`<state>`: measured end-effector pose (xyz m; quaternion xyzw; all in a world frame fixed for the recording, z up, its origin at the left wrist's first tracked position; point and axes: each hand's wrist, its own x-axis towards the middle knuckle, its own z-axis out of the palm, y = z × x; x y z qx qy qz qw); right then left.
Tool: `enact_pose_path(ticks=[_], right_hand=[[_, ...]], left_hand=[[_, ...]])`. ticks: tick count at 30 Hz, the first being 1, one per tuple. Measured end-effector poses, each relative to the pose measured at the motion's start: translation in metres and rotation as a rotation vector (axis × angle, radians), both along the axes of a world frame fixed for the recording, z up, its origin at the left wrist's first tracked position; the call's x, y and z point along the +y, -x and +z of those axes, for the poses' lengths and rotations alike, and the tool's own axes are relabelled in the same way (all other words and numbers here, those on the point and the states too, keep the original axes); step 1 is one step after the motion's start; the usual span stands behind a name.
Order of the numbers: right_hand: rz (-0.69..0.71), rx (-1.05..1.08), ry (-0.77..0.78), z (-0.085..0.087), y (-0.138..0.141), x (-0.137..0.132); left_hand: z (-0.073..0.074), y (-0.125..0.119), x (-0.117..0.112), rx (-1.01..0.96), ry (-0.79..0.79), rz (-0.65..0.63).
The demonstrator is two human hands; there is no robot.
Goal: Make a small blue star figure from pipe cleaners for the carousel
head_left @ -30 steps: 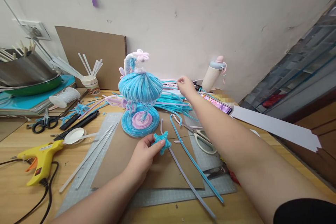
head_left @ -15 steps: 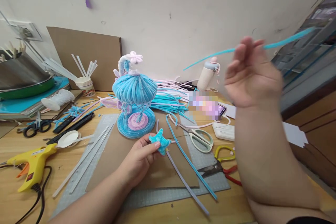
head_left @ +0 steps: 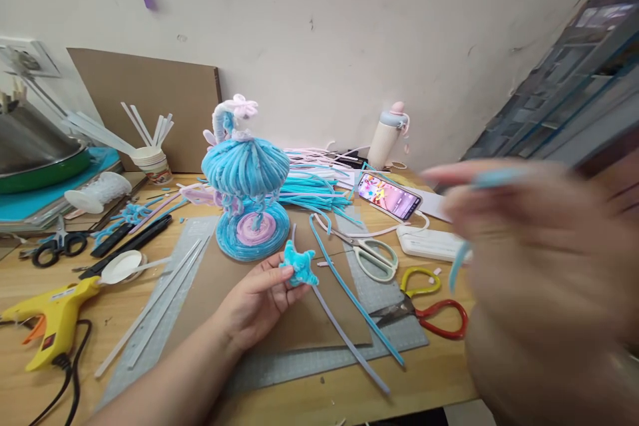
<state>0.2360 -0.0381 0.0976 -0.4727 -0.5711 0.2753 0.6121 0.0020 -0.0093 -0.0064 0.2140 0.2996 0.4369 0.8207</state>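
My left hand (head_left: 259, 299) pinches a small blue fuzzy star (head_left: 299, 265) between thumb and fingers, above a brown cardboard sheet (head_left: 239, 316). On the right, my right hand (head_left: 539, 259) is smeared by motion. It grips a blue pipe cleaner (head_left: 496, 178), whose lower part hangs beside the palm. Behind the star stands a blue and pink pipe-cleaner lamp-like model (head_left: 244, 166) on a round coiled base. To the right of the star, a loose blue pipe cleaner (head_left: 359, 296) and a lilac pipe cleaner (head_left: 344, 336) lie across the cardboard and mat.
Green-handled scissors (head_left: 375, 259) and red-and-yellow-handled scissors (head_left: 414, 306) lie right of centre. A lit phone (head_left: 389, 196), a white power bank (head_left: 429, 243) and a bottle (head_left: 387, 140) are behind. At left are a yellow glue gun (head_left: 60, 319), black scissors (head_left: 60, 243) and a paper cup (head_left: 152, 165).
My right hand has come down and to the right with the blue pipe cleaner, which was stretched out in the air before. The star has turned slightly in my left hand. The view has shifted a little.
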Motion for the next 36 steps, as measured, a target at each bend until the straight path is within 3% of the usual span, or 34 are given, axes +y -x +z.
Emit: enact_pose_path(ticks=[4,6,9,12,21,31,36], right_hand=[[0.246,-0.47,0.137,-0.042,0.034,0.012],[0.376,-0.38,0.265,-0.062,0.046,0.02],[0.592,-0.072,0.515,-0.084,0.054,0.029],[0.673,0.142,0.666,-0.096,0.055,0.033],[0.681,0.259,0.687,-0.112,0.057,0.038],[0.583,0.36,0.611,-0.113,0.061,0.035],[0.625,0.303,0.59,-0.11,0.06,0.034]], left_hand=[[-0.002,0.0,0.001,-0.018,-0.02,-0.019],[-0.004,0.0,0.001,0.023,-0.072,-0.043],[-0.008,0.0,0.001,0.127,-0.184,-0.09],[-0.011,-0.002,-0.001,0.206,-0.265,-0.092],[-0.013,-0.003,0.0,0.401,-0.318,0.051],[-0.015,-0.004,0.001,0.347,-0.341,0.066],[-0.015,-0.002,0.003,0.397,-0.341,0.138]])
